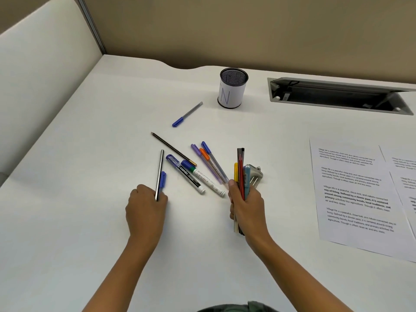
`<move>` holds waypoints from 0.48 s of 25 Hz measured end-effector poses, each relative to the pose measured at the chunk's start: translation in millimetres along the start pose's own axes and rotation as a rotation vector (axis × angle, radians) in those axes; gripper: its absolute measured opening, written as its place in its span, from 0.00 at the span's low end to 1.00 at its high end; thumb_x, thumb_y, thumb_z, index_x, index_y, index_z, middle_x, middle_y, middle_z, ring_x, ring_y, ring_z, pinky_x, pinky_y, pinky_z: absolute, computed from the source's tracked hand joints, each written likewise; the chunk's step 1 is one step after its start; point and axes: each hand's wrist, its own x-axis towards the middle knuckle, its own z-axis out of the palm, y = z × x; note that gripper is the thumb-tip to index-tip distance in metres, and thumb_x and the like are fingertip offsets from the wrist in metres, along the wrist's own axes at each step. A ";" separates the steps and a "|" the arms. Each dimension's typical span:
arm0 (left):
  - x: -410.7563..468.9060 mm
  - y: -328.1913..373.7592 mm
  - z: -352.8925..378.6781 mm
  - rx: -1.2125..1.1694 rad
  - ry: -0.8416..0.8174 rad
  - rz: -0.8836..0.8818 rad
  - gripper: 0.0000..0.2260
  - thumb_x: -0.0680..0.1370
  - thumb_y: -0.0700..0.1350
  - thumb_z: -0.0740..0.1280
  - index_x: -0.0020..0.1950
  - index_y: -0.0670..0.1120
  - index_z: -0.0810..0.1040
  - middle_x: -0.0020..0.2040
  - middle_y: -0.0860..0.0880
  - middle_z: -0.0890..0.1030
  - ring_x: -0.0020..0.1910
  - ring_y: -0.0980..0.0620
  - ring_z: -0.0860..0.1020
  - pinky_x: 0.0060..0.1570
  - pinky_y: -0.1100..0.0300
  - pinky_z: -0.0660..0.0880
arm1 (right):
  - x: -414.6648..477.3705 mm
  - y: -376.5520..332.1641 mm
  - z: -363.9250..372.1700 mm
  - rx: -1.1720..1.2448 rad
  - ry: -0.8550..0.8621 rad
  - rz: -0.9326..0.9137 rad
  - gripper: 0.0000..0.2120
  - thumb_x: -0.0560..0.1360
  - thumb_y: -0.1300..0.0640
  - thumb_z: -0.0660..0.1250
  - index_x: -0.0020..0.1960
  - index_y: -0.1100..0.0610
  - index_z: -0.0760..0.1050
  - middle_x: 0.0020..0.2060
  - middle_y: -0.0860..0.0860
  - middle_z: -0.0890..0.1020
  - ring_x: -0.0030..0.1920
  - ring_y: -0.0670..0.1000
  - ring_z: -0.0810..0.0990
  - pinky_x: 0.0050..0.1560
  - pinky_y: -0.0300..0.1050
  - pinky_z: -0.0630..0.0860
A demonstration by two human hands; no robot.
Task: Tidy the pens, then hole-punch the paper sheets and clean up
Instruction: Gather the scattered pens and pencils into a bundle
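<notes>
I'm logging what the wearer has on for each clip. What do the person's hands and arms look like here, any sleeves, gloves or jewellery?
Both arms are bare up to the frame's bottom edge, with no sleeves showing. The left hand and right hand are ungloved, and no rings, watch or bracelet show on the visible sides. A bit of dark grey-green clothing shows at the bottom edge.
</notes>
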 end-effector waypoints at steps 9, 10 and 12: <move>6.6 5.1 -5.4 0.123 -0.167 -0.008 0.10 0.81 0.41 0.55 0.52 0.35 0.71 0.49 0.34 0.77 0.37 0.44 0.68 0.37 0.56 0.62 | -5.7 -7.4 11.6 -0.098 -0.096 -0.096 0.17 0.77 0.46 0.66 0.43 0.60 0.69 0.26 0.57 0.75 0.23 0.49 0.75 0.26 0.45 0.76; 5.3 5.5 -6.8 0.102 -0.180 0.003 0.09 0.82 0.41 0.54 0.50 0.36 0.69 0.47 0.34 0.78 0.37 0.44 0.68 0.36 0.56 0.62 | -6.8 -7.9 12.8 -0.099 -0.118 -0.102 0.16 0.76 0.46 0.66 0.42 0.59 0.69 0.25 0.55 0.76 0.22 0.49 0.76 0.27 0.44 0.77; -0.6 9.7 -8.9 0.044 -0.215 0.039 0.08 0.82 0.42 0.52 0.48 0.39 0.65 0.43 0.36 0.78 0.34 0.44 0.69 0.32 0.55 0.62 | -7.9 -8.8 17.1 -0.058 -0.178 -0.074 0.14 0.75 0.46 0.68 0.41 0.54 0.69 0.24 0.50 0.74 0.22 0.47 0.73 0.25 0.40 0.74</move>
